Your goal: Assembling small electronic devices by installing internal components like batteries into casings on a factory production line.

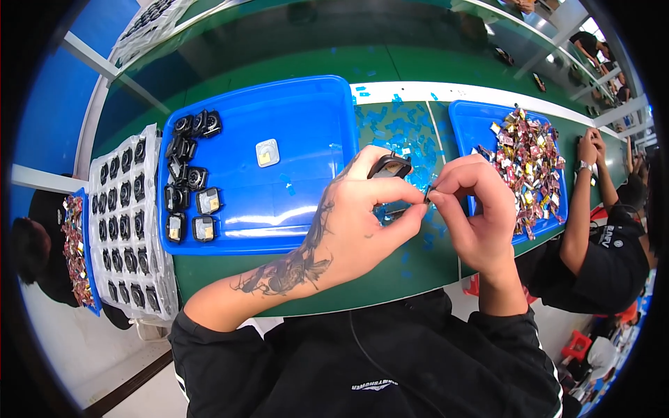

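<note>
Both hands were over the tabletop (pixel 362 296), nr its near edge, betw. two blue trays. L hand (pixel 359 212) had 1 black case (pixel 391 168) gripped behind its index; thumb & index pressed together at the tips, on 1 small dark bit (pixel 428 194). R hand (pixel 482 216) pinched that same bit w/ thumb & index, other fingers bent in. Case sat just past the big blue tray's R edge, tilted, tan face partly showing, long axis approx L–R; couldn't tell which end was its top. Dark bit too small to tell its direction.

Big blue tray (pixel 258 223): approx 12 black watch-like cases (pixel 208 200) along its L edge, piled, so no exact count; 1 pale square piece (pixel 267 152) mid-tray, toward the far edge. Blue scraps (pixel 401 127) lay loose betw. trays, too many to count.

Small blue tray (pixel 463 125): 1 heap of shiny bits (pixel 526 167), uncountable.

White packing tray (pixel 164 306), off big tray's L edge: 5 rows, approx 4 dark cases ea.

Farther R: co-worker's 2 hands (pixel 591 150), close together; couldn't tell what they held.
</note>
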A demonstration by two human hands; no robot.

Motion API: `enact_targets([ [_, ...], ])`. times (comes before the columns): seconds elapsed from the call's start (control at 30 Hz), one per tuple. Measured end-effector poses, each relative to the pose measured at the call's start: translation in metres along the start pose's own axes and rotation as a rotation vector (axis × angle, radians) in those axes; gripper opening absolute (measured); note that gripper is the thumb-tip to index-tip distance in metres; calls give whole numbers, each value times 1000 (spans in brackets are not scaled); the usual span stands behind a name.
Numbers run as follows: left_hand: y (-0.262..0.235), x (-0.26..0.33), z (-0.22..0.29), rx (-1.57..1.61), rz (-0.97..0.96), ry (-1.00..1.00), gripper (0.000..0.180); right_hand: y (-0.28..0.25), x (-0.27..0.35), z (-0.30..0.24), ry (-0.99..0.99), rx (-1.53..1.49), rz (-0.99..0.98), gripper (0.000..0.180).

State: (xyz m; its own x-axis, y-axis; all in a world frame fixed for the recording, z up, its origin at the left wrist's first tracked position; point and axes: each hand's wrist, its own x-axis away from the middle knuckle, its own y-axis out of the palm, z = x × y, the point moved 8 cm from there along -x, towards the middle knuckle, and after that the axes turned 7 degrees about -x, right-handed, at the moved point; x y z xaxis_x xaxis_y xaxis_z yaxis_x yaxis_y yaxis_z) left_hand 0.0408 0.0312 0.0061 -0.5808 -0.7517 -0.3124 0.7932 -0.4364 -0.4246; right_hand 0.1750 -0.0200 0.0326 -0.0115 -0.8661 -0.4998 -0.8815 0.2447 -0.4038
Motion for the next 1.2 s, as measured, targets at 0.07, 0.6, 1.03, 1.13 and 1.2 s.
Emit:
enact_targets([
  [0.07,3,1,-8,80,-21,-98,14,1,-2,-11,-106,124,-3,19],
  [0.6,0,3,-21,258,20,-221,12,4,10,-28,-225,142,-74,21],
  [1.03,32,9,-28,750,-362,-494,15,10,13,26,251,-631,-58,18],
  [1.13,30,6,-21,708,-327,-443,22,6,12,29,178,-756,-18,12],
  [1.2,23,5,-20,659,-241,-390,27,-6,16,33,202,-711,139,7],
])
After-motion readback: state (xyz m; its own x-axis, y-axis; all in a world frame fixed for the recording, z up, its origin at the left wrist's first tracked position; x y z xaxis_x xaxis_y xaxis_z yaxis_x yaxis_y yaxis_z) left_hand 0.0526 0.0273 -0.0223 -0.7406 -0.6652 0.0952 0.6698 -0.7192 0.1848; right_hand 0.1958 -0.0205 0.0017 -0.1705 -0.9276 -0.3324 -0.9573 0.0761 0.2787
